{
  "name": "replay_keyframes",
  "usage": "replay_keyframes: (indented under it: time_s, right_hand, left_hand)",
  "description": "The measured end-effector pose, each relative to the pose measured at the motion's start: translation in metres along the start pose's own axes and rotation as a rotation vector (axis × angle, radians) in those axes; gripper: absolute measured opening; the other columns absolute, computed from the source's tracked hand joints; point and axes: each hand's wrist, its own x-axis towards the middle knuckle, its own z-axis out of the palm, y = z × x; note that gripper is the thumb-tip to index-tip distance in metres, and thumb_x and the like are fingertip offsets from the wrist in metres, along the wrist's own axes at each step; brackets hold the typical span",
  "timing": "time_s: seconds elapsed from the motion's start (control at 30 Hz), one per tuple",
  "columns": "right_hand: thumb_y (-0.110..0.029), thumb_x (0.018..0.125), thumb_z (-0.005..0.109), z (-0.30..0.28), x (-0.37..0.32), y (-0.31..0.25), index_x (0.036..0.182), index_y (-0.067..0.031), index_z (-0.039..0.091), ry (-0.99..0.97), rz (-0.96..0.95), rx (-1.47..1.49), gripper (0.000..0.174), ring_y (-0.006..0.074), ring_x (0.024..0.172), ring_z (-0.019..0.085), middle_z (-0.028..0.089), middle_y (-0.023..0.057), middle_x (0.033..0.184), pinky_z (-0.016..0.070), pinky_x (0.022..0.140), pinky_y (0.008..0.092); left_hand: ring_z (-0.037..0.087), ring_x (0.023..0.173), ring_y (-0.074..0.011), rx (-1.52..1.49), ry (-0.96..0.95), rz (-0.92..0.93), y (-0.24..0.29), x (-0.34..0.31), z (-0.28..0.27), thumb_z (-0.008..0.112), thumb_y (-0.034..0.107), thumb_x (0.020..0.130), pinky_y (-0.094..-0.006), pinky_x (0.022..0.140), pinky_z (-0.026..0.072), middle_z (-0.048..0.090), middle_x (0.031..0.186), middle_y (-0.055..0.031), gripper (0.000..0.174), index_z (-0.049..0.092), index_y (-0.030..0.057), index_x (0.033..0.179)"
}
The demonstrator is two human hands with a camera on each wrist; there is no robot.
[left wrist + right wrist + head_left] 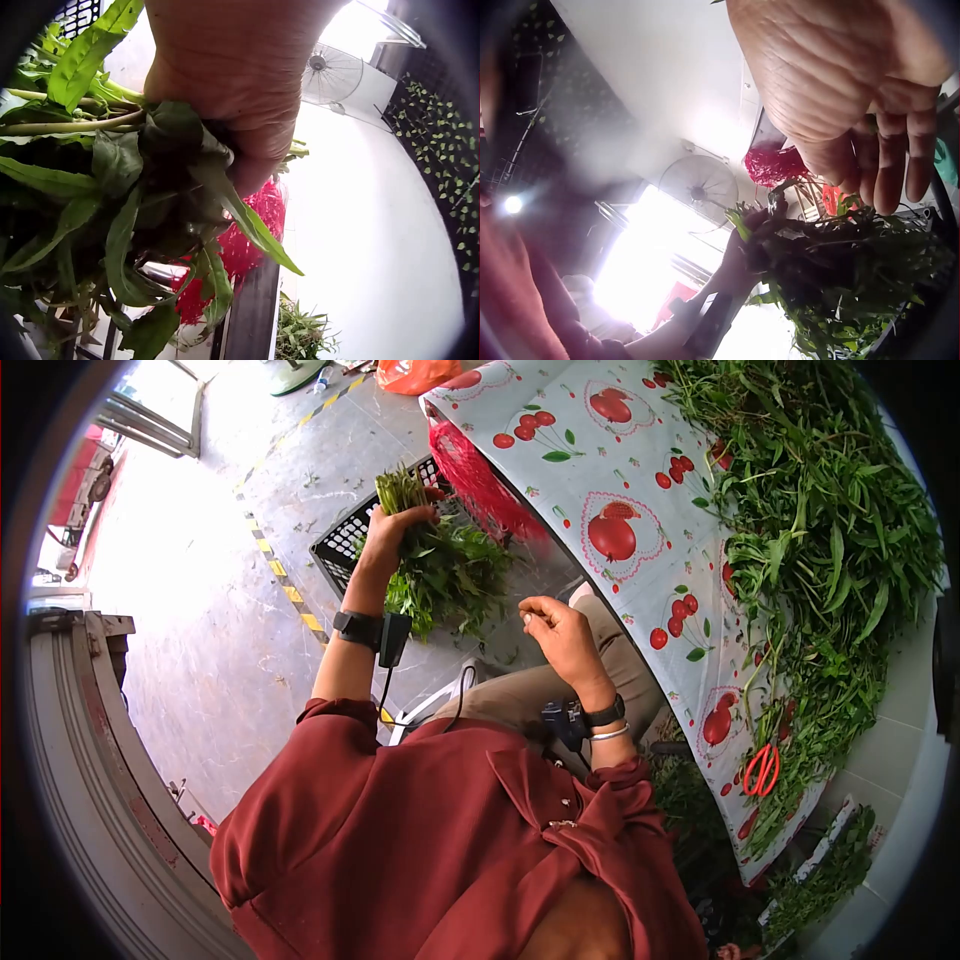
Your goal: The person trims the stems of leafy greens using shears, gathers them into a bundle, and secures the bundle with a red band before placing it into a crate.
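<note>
My left hand (386, 538) grips a thick bunch of leafy greens (452, 575) near its cut stem ends. The stems point away from me, and the leaves hang toward my lap. In the left wrist view the leaves (112, 217) spread out below the palm and partly cover the fingers. Behind and under the bunch, a black plastic crate (330, 550) sits on the floor. My right hand (562, 642) hovers over my thigh beside the table edge, apart from the bunch. Its fingers (889, 165) are loosely bent, and nothing shows in them.
To the right stands a table with a fruit-print tablecloth (550, 485), heaped with loose greens (820, 530). Red-handled scissors (762, 770) lie near its front corner. Red netting (480, 485) hangs at the table's far left edge. An orange bag (415, 375) is on the floor beyond.
</note>
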Motion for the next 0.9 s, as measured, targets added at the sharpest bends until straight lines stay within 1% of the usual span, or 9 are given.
replay_keyframes:
  time_s: [0.27,0.43,0.57,0.6,0.7,0.77,0.83,0.87,0.9]
  right_hand:
    - [-0.004,0.084,0.057,0.005,0.029,-0.012,0.104,0.0035,0.06,0.039,-0.053,0.015,0.022,0.0172,0.079,0.062,0.064,0.0137,0.097,0.0481,0.069,0.0278]
    - [0.001,0.08,0.056,0.011,0.057,-0.033,0.11,0.0012,0.057,0.096,-0.392,-0.107,0.029,0.0217,0.083,0.062,0.055,0.0157,0.119,0.049,0.073,0.0297]
    - [0.004,0.076,0.055,0.022,0.086,-0.036,0.111,0.0007,0.057,0.098,-0.433,-0.234,0.035,0.0333,0.117,0.049,0.043,0.0197,0.134,0.0432,0.093,0.0378]
    - [0.004,0.074,0.056,0.023,0.091,-0.037,0.115,-0.0002,0.056,0.036,-0.405,-0.214,0.041,0.0373,0.129,0.035,0.034,0.0223,0.14,0.0359,0.103,0.0403]
    - [0.007,0.075,0.057,0.036,0.108,-0.033,0.118,-0.0029,0.054,0.11,-0.529,-0.486,0.044,0.0332,0.124,0.042,0.032,0.02,0.142,0.0419,0.095,0.0328]
    - [0.006,0.074,0.06,0.041,0.12,-0.028,0.121,-0.0046,0.054,0.068,-0.513,-0.354,0.048,0.0335,0.115,0.049,0.029,0.0217,0.142,0.0442,0.092,0.0324]
    - [0.004,0.073,0.06,0.042,0.128,-0.023,0.123,-0.0007,0.051,-0.067,-0.357,-0.241,0.051,0.042,0.134,0.022,0.019,0.0277,0.145,0.0352,0.104,0.0387]
    - [0.005,0.073,0.061,0.044,0.13,-0.023,0.122,0.0006,0.051,-0.063,-0.322,-0.207,0.05,0.0394,0.126,0.038,0.031,0.0258,0.139,0.0411,0.098,0.0373]
    - [0.005,0.073,0.061,0.042,0.131,-0.023,0.122,0.0006,0.051,-0.063,-0.33,-0.21,0.05,0.0394,0.126,0.038,0.031,0.0258,0.139,0.0411,0.098,0.0373]
  left_hand:
    - [0.058,0.069,-0.0106,0.0,0.002,0.026,0.02,-0.007,0.006,0.062,0.01,0.073,-0.0234,0.066,0.0465,0.063,0.08,-0.0035,0.03,0.064,0.0001,0.102]
    - [0.059,0.07,-0.0108,0.011,0.0,0.053,0.033,-0.012,0.013,0.062,0.009,0.073,-0.0238,0.066,0.0468,0.063,0.081,-0.0038,0.03,0.064,-0.0003,0.102]
    - [0.059,0.071,-0.0114,0.012,-0.028,0.057,0.041,-0.014,0.016,0.062,0.009,0.073,-0.0244,0.068,0.0471,0.063,0.081,-0.0041,0.031,0.063,-0.0008,0.102]
    - [0.06,0.073,-0.0119,0.016,-0.026,0.047,0.041,-0.013,0.015,0.062,0.008,0.072,-0.025,0.07,0.0476,0.064,0.084,-0.0042,0.032,0.063,-0.0012,0.103]
    - [0.06,0.076,-0.0124,-0.017,-0.032,0.036,0.038,-0.008,0.013,0.063,0.007,0.071,-0.0254,0.072,0.0482,0.065,0.089,-0.0047,0.033,0.062,-0.0015,0.103]
    - [0.06,0.079,-0.0127,-0.003,-0.05,0.071,0.041,-0.006,0.014,0.063,0.007,0.071,-0.0258,0.074,0.0484,0.065,0.094,-0.0053,0.034,0.062,-0.0019,0.103]
    - [0.059,0.077,-0.0119,0.04,-0.054,0.097,0.044,-0.007,0.018,0.06,0.01,0.072,-0.0248,0.072,0.0475,0.064,0.092,-0.0052,0.036,0.062,-0.001,0.107]
    - [0.059,0.077,-0.0121,0.039,-0.05,0.091,0.045,-0.008,0.019,0.06,0.01,0.072,-0.0247,0.072,0.0474,0.064,0.09,-0.0052,0.036,0.063,-0.001,0.106]
    - [0.059,0.077,-0.0121,0.038,-0.048,0.1,0.045,-0.006,0.017,0.06,0.01,0.072,-0.0247,0.072,0.0474,0.064,0.09,-0.0052,0.036,0.063,-0.001,0.106]
